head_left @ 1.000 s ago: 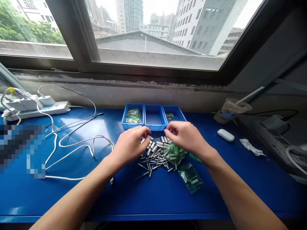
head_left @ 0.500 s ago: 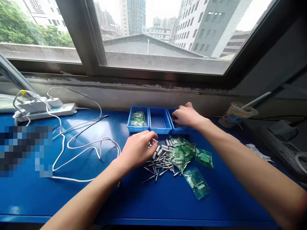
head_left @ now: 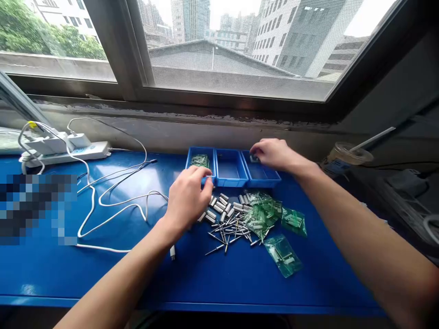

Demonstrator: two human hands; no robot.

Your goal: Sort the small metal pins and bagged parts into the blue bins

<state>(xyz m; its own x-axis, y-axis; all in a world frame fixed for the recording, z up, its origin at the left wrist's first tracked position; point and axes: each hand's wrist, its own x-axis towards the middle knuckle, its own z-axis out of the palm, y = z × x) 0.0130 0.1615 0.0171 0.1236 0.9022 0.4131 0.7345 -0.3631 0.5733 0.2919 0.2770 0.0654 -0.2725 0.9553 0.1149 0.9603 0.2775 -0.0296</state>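
Your left hand [head_left: 187,198] and right hand [head_left: 272,154] are both bare: no gloves, rings or watch visible. Your forearms are uncovered as far as the bottom edge of the view, no sleeves showing. Nails short and plain where visible.

Bright daylight pours in through the far window [head_left: 219,45], whose sky is blown out white. The blue table [head_left: 240,283] carries soft glare on its left and near-left parts, with faint shadows. Wide-angle distortion bends the edges; a pixelated patch [head_left: 36,208] sits left. Focus is fairly sharp.
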